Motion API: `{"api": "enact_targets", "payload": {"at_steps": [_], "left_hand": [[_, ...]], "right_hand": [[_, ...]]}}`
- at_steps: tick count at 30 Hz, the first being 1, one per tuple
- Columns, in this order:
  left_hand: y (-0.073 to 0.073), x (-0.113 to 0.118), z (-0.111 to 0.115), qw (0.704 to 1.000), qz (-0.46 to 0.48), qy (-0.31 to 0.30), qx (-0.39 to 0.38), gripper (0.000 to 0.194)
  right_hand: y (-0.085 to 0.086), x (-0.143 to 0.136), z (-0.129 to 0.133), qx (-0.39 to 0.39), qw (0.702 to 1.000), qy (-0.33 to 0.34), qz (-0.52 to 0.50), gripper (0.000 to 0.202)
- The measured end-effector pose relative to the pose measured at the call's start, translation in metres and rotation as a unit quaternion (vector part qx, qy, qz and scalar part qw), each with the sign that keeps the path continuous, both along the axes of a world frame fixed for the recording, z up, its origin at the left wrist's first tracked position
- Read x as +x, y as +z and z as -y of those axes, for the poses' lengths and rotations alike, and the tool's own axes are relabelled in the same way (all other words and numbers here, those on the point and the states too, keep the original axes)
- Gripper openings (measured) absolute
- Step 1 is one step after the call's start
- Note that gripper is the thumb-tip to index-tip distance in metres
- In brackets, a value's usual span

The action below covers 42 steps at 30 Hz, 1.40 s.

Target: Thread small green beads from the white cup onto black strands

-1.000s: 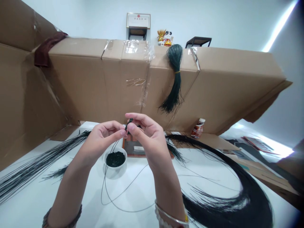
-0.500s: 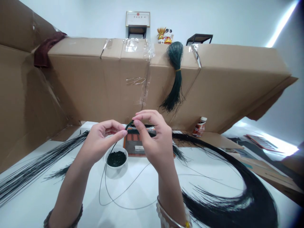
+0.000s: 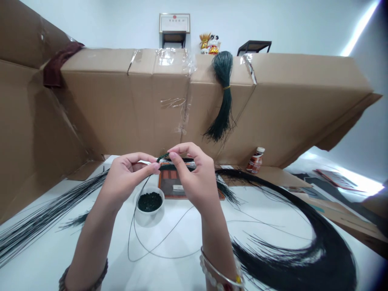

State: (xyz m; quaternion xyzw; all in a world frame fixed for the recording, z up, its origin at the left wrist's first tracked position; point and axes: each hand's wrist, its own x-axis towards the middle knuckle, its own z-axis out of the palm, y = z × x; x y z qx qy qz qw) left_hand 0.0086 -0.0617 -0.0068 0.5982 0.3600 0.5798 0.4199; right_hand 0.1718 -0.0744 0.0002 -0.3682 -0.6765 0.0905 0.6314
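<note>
Between my two hands stretches a short strand of small dark green beads (image 3: 163,156). My left hand (image 3: 124,176) pinches its near end between thumb and forefinger. The other end is in the fingertips of my right hand (image 3: 196,178), thumb against forefinger. From the strand a thin dark thread (image 3: 163,257) drops and lies in loose loops on the white table. Below my left fingers stands a small white bowl (image 3: 149,214) of tiny dark green pieces (image 3: 150,201). Behind the hands lies a brown-and-orange tray (image 3: 169,182), partly covered, with a small whitish block (image 3: 178,187) on it.
Long dark strands (image 3: 60,206) fan out at left; a thick black bundle (image 3: 330,246) curves round at right. A tied green bundle (image 3: 224,97) hangs over the cardboard wall (image 3: 121,109). A white-capped bottle (image 3: 255,161) stands at its foot.
The beaded strand has tilted flatter between the hands. My right hand has shifted slightly left and down; my left hand has also moved a little left. Both keep their pinch.
</note>
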Motion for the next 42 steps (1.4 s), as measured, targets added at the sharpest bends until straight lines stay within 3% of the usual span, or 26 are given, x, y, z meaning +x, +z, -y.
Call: {"api": "enact_targets", "payload": {"at_steps": [10,15,22,28,32,37,42], "left_hand": [[-0.001,-0.002,-0.005,1.0,-0.012,-0.02,-0.012,0.016],[-0.002,-0.002,-0.008,1.0,-0.021,-0.013,-0.011,0.016],[-0.005,-0.001,-0.011,0.998,-0.041,0.035,0.011,0.018],[-0.005,0.001,-0.011,0.997,-0.031,0.075,0.022,0.018],[-0.004,0.004,-0.008,0.994,-0.036,0.097,0.03,0.016],[-0.007,0.007,-0.01,0.989,-0.086,0.115,0.044,0.022],[-0.01,0.007,-0.011,0.962,-0.186,0.161,0.118,0.019]], "right_hand": [[0.001,0.0,0.001,0.006,1.0,-0.016,0.022,0.011],[-0.002,-0.004,0.001,-0.021,1.0,0.023,-0.005,0.008],[-0.002,-0.004,-0.003,-0.055,0.998,0.027,-0.024,0.014],[-0.003,-0.003,-0.004,-0.132,0.99,0.026,-0.032,0.019],[-0.003,-0.002,-0.007,-0.158,0.984,0.068,-0.032,0.016],[-0.006,0.005,-0.017,-0.186,0.971,0.138,-0.051,0.014],[-0.01,0.002,-0.023,-0.238,0.957,0.151,-0.071,0.02]]}}
